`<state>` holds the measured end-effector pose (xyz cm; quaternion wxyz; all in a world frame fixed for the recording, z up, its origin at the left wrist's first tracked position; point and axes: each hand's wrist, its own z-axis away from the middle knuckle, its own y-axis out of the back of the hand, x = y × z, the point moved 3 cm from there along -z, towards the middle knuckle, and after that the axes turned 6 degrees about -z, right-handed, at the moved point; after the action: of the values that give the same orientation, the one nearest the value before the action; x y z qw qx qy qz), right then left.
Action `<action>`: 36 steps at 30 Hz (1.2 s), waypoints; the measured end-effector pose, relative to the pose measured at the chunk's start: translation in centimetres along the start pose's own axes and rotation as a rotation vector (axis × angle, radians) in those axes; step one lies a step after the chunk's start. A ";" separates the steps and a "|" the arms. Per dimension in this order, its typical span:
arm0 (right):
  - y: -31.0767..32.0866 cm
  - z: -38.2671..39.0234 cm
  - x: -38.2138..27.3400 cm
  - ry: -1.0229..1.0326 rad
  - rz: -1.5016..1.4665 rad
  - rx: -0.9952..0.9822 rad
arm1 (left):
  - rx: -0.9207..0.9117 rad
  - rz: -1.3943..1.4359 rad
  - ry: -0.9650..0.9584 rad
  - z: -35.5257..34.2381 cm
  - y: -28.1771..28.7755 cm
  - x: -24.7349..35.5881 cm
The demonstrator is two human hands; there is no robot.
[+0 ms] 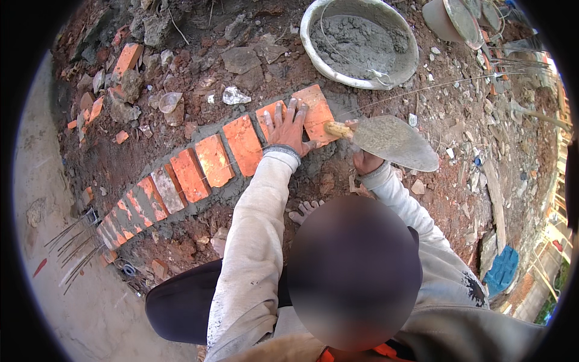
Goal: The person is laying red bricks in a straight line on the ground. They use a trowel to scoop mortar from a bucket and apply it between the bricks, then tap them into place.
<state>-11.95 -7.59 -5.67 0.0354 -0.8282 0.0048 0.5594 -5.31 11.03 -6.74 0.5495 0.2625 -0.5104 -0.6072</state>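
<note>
My left hand lies with fingers spread over the last two orange bricks at the right end of a row. Its fingertips rest on the end brick and on the neighbouring brick. Closed around a trowel is my right hand, partly hidden behind the broad, mortar-smeared blade. The wooden handle points left, its butt at the end brick's right edge; contact I cannot tell. Several more bricks run down to the left, bedded in grey mortar.
A round basin of wet mortar stands beyond the bricks. Buckets are at the far right. A thin string stretches rightward from the row. Rubble and stones cover the soil. Thin metal rods stick out at the left.
</note>
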 end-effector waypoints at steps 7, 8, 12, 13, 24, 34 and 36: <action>-0.3 1.3 -0.7 -0.150 0.020 0.057 | -0.017 -0.031 0.021 0.3 0.4 0.4; -0.4 1.4 -0.5 -0.158 -0.021 0.059 | -0.003 -0.018 0.019 0.2 0.4 0.4; -0.1 1.3 0.2 -0.109 -0.205 0.168 | -0.023 -0.009 0.029 0.0 0.1 0.4; -0.2 1.4 0.1 -0.096 -0.035 0.114 | 0.011 -0.014 0.033 -0.1 0.2 0.4; -0.2 -2.6 -0.1 -0.035 0.298 0.046 | 0.019 -0.017 0.036 0.3 0.3 0.7; -0.1 -2.4 2.7 0.002 0.436 -0.043 | -0.032 -0.054 0.064 0.0 1.0 1.2; -0.7 -2.3 2.7 0.071 0.417 -0.041 | -0.059 -0.070 0.065 0.3 1.1 1.3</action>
<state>-8.80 -6.93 -7.33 -0.0982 -0.8289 0.1662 0.5250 -5.45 10.00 -5.33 0.5514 0.2835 -0.4647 -0.6322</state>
